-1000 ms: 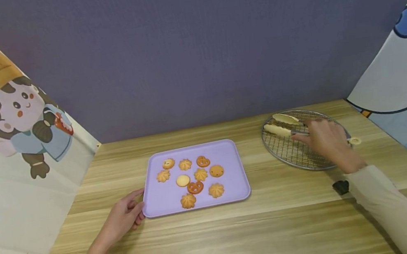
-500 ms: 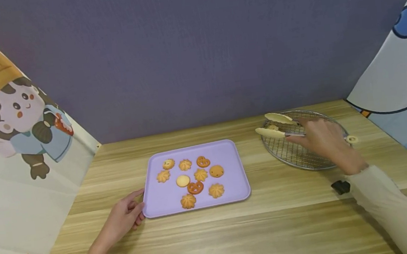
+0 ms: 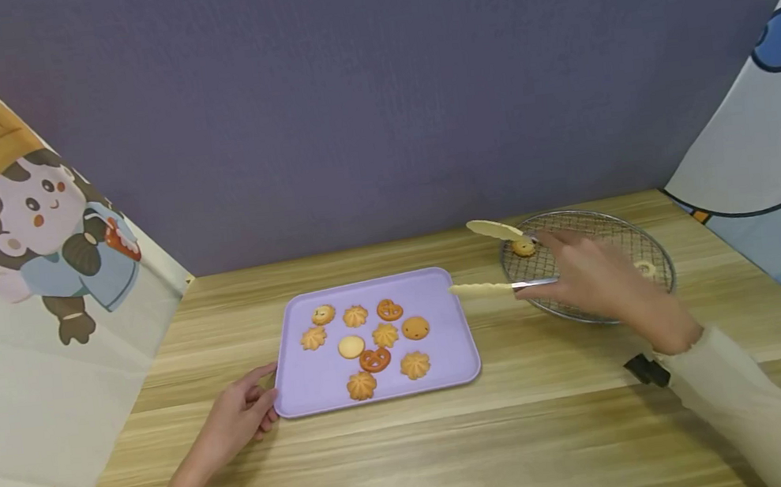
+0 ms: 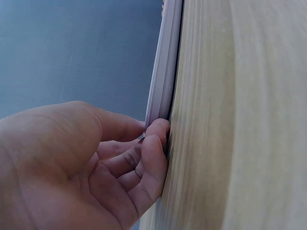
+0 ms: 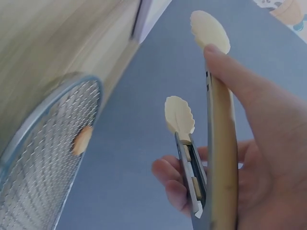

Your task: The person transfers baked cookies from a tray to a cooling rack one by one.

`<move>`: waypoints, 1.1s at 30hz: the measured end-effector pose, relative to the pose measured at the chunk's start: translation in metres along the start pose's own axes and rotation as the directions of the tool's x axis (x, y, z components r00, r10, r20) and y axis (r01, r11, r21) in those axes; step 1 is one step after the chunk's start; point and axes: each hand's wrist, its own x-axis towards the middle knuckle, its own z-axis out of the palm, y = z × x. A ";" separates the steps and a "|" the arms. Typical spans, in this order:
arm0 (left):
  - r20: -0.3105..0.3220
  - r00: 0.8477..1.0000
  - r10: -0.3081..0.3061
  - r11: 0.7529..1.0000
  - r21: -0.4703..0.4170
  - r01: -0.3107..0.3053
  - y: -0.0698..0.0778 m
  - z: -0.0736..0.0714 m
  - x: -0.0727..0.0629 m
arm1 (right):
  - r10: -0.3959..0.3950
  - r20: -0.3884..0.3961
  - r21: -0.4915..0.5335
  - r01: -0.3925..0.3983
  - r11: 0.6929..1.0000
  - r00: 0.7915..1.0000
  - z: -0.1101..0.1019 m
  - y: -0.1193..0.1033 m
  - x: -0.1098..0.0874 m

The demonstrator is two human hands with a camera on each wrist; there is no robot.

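Observation:
A lilac tray (image 3: 315, 382) lies on the wooden table with several biscuits on it, among them a pretzel (image 3: 375, 359) and a star-shaped cookie (image 3: 415, 365). My left hand (image 3: 233, 413) pinches its near left corner, thumb at the rim and fingers curled by the edge. My right hand (image 3: 597, 277) grips cream-tipped tongs (image 5: 222, 143), their jaws spread wide with nothing between them. One tong tip hangs over the tray's right edge, the other near the rack. A single cookie (image 3: 523, 248) sits on the round wire rack (image 3: 621, 229), near its left rim.
The rack stands at the right, partly behind my right hand, and the tongs' ring end (image 3: 645, 268) is over it. A dark wall panel (image 3: 377, 118) closes the back. Printed sheets (image 3: 30, 353) flank both sides.
The tongs have risen off the rack and moved left toward the tray, their jaws spreading wider. The cookie on the rack has come into view. My left hand and the tray have stayed put.

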 end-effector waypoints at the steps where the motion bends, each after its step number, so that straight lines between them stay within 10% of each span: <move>1: 0.000 1.000 -0.001 1.000 -0.001 0.001 0.000 0.000 0.000 | -0.005 -0.001 -0.002 0.005 1.000 1.000 -0.001 -0.003 -0.001; 33: -0.009 1.000 -0.015 1.000 -0.008 0.015 0.002 -0.003 0.002 | -0.131 0.033 0.012 0.130 0.991 0.991 0.027 -0.071 0.015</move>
